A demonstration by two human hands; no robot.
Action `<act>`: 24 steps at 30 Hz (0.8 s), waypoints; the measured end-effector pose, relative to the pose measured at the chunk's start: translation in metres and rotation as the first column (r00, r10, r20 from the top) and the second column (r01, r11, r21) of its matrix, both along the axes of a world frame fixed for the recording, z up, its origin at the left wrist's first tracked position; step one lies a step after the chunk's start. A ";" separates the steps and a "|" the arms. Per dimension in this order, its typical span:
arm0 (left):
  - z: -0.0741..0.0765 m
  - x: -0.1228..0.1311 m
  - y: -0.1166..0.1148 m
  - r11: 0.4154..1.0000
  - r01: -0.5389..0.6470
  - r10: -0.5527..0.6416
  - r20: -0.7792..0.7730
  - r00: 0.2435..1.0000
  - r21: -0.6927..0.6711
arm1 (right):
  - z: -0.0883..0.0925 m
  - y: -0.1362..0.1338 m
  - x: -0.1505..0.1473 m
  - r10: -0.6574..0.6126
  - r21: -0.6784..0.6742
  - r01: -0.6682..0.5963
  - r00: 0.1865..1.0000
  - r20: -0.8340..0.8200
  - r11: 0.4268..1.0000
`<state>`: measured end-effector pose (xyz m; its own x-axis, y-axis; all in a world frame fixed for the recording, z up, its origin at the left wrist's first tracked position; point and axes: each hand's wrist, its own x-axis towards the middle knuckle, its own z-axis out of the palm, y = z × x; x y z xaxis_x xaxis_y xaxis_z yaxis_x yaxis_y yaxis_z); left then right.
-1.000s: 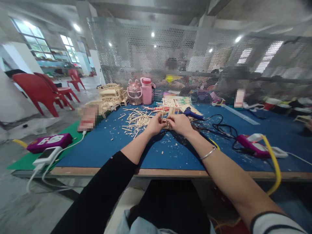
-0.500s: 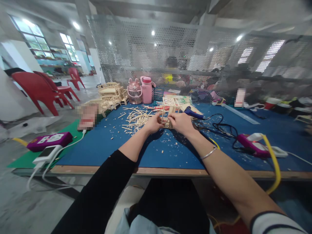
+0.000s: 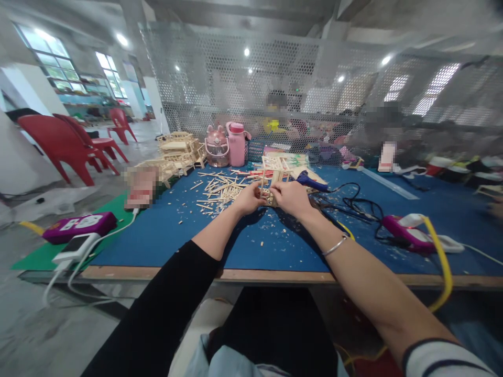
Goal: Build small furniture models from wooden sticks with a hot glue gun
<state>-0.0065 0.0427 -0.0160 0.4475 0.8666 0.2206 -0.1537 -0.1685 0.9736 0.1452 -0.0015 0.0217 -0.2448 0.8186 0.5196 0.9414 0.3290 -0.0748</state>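
Observation:
Between my hands a small frame of thin wooden sticks (image 3: 277, 166) stands upright on the blue table mat (image 3: 251, 248). My left hand (image 3: 250, 199) is closed on the frame's left side, fingertips at an upright stick. On the other side, my right hand (image 3: 291, 196) pinches the frame low down; its fingers partly hide what they grip. Loose wooden sticks (image 3: 220, 191) lie scattered just left of my left hand. Behind my right hand rests a blue glue gun (image 3: 312, 181), its dark cord trailing to the right.
Finished-looking stick models (image 3: 178, 152) are stacked at back left, beside a pink bottle (image 3: 237, 145) and a pink rabbit-eared jug (image 3: 217, 147). Purple power strips (image 3: 411, 234) with cables sit right and left. A clear ruler (image 3: 387, 183) lies at back right, before a perforated screen (image 3: 220, 78).
Hardly anything differs. Both hands stay on the stick frame in nearly the same pose.

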 end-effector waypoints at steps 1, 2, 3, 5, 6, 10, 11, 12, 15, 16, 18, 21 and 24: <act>0.000 0.000 0.000 1.000 -0.008 0.008 0.001 1.000 0.000 | 0.000 0.000 0.000 0.000 0.004 0.000 1.000 0.002 1.000; -0.001 0.000 0.000 1.000 -0.019 0.019 -0.001 1.000 0.004 | 0.000 0.000 0.000 -0.001 0.008 0.001 1.000 0.006 1.000; -0.001 0.000 0.001 0.999 -0.030 0.030 -0.003 1.000 0.012 | 0.000 -0.001 0.000 -0.004 0.011 0.004 1.000 0.011 1.000; -0.001 0.000 0.001 0.999 -0.039 0.039 -0.012 0.999 0.025 | 0.001 -0.001 -0.001 -0.014 0.015 0.013 1.000 0.024 1.000; -0.001 0.000 0.000 0.999 -0.039 0.039 -0.018 0.999 0.029 | 0.002 -0.002 -0.001 -0.018 0.016 0.018 0.999 0.029 1.000; 0.000 0.000 0.000 0.999 -0.029 0.029 -0.026 0.999 0.028 | 0.002 -0.003 -0.001 -0.026 0.014 0.026 0.999 0.025 1.000; 0.000 0.000 0.000 0.999 -0.029 0.030 -0.023 0.999 0.025 | 0.002 -0.003 -0.001 -0.028 0.009 0.027 0.999 0.024 1.000; 0.000 0.000 0.000 0.999 -0.032 0.032 -0.020 0.999 0.020 | 0.002 -0.002 -0.001 -0.028 0.005 0.028 0.999 0.023 1.000; -0.001 0.000 0.001 0.999 -0.043 0.043 -0.022 0.999 0.009 | 0.002 -0.002 -0.001 -0.027 0.001 0.027 0.999 0.027 1.000; -0.001 0.000 0.001 0.999 -0.047 0.047 -0.024 0.999 0.010 | 0.002 -0.002 -0.001 -0.025 0.001 0.025 0.999 0.030 1.000; -0.001 0.000 0.001 0.999 -0.049 0.050 -0.025 0.998 0.020 | 0.002 -0.003 -0.002 -0.027 -0.002 0.027 0.999 0.034 1.000; -0.002 0.001 0.001 0.998 -0.046 0.046 -0.009 0.999 0.036 | 0.003 -0.003 -0.002 -0.037 -0.012 0.037 0.999 0.040 0.999; -0.005 0.005 0.002 0.996 -0.069 0.069 -0.001 0.998 0.062 | 0.003 -0.003 -0.002 -0.046 -0.011 0.047 0.998 0.041 0.999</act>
